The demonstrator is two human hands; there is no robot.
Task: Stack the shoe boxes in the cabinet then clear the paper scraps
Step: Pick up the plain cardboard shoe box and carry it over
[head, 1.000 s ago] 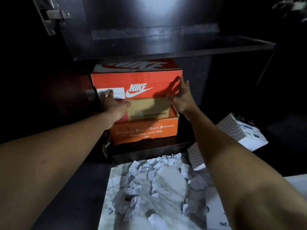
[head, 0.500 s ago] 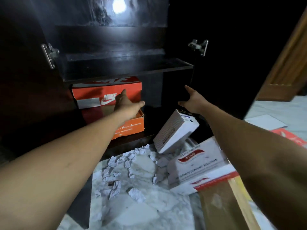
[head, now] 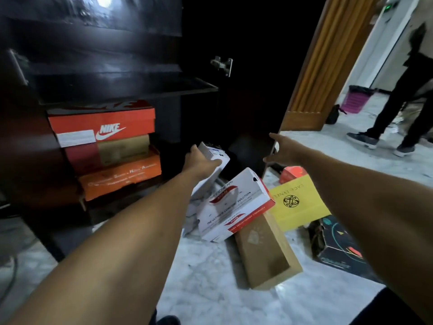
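- The left hand (head: 201, 160) grips a tilted white box (head: 214, 150) just outside the cabinet (head: 105, 87)
- The right hand (head: 284, 153) hangs in the air with fingers spread, holding nothing
- Inside the cabinet, a Nike box (head: 103, 125) sits on a tan box (head: 121, 151), which sits on an orange box (head: 121, 179)
- A white-red box (head: 234, 202), yellow box (head: 297, 202), brown box (head: 264, 249) and black box (head: 339, 245) lie close together on the floor (head: 210, 277)
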